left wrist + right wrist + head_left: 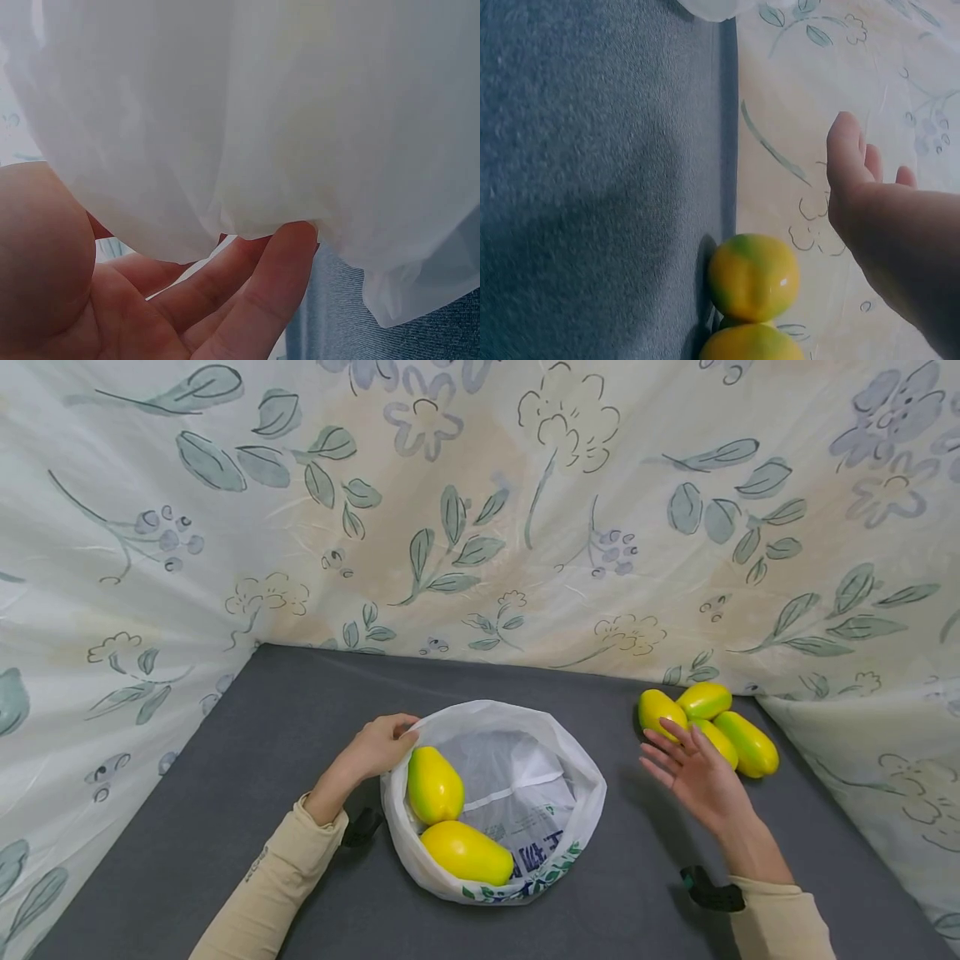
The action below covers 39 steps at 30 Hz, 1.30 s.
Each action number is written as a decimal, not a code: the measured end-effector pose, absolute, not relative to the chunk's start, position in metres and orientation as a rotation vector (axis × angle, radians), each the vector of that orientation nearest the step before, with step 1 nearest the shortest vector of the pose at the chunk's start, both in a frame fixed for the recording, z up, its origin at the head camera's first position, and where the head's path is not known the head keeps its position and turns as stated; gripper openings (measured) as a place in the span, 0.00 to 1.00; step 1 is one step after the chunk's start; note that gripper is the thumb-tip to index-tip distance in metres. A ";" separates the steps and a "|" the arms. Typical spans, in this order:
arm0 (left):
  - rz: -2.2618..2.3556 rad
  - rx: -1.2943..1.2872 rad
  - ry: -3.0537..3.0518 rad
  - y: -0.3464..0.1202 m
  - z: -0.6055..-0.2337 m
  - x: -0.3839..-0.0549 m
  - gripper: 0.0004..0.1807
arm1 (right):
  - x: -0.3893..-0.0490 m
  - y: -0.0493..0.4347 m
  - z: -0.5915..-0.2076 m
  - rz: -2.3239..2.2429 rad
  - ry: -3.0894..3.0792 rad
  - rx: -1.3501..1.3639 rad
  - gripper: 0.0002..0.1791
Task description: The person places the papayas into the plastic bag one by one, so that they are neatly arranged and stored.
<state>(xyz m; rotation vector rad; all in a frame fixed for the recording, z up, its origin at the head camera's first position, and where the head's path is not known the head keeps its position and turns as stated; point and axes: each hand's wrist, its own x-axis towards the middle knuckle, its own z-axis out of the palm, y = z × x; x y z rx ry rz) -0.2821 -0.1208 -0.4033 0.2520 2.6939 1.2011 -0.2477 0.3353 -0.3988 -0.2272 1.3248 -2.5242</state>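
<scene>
A white plastic bag (pixel 487 893) stands with its mouth spread wide, and two glossy yellow-green, mango-like fruits (pixel 467 853) lie inside on its left. My left hand (pixel 375 747) grips the bag's rim at the upper left. Close up in the left wrist view, the fingers (pixel 274 289) curl against the thin white plastic (pixel 150 135). My right hand (pixel 705 785) is held in the air at the right, fingers spread and palm turned up, with nothing in it. In the head view it overlaps a cluster of several more such fruits (pixel 746 743).
A dark grey cloth (pixel 315 693) covers the table. Behind it and at both sides hang pale sheets (pixel 465 527) printed with leaves and flowers. The fruit cluster lies close to the back right corner, near the sheet. Each wrist carries a small black camera mount (pixel 708 891).
</scene>
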 end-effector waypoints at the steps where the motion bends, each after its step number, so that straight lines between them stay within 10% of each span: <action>1: 1.202 0.252 2.694 -0.121 -0.403 -0.282 0.22 | -0.247 0.337 -0.399 -2.539 1.312 -0.225 0.22; 39: 1.196 0.273 2.703 -0.121 -0.403 -0.281 0.22 | -0.272 0.413 -0.424 -2.962 1.166 0.067 0.25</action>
